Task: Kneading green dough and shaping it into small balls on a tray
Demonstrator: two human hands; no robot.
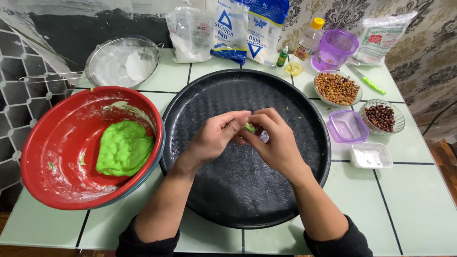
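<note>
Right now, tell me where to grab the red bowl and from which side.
Take the red bowl by its rim at the near left edge, coming from the left. That stretch overhangs bare table, while the right rim presses against the black tray and the green dough sits toward that side. Both the left hand and right hand are pinching a small dough piece.

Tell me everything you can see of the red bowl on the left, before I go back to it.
The red bowl is large, round and looks like plastic, with what seems a bluish second bowl or rim under it. It sits upright on the pale green tiled table, its right edge against or over the rim of the black round tray. Its inner wall is smeared with white flour and green streaks. A soft lump of bright green dough lies inside, right of centre. Neither hand touches it.
</note>
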